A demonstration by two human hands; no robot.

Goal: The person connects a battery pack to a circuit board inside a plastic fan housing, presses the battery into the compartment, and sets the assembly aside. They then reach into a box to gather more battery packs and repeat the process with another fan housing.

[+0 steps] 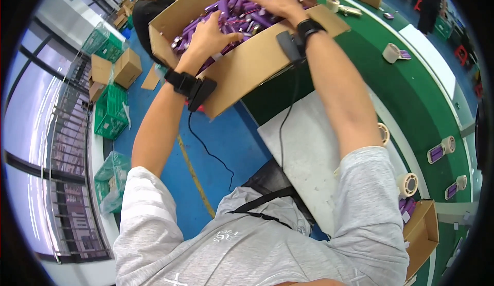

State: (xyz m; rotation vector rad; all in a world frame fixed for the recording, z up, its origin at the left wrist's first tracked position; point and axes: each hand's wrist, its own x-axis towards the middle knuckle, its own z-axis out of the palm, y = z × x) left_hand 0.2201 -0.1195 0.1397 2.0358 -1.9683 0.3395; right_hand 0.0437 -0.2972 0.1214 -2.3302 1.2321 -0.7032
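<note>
An open brown cardboard box (247,75) stands at the top middle of the view, slanting up toward the right, a flap (332,21) spread outward there. Shiny purple cylinders (237,23) lie heaped inside at mixed angles, thin red wires among them.

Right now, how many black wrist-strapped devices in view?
2: one device at the left hand's wrist, another at the right hand's. The co-worker is cut off at the top edge; more may be hidden.
</note>
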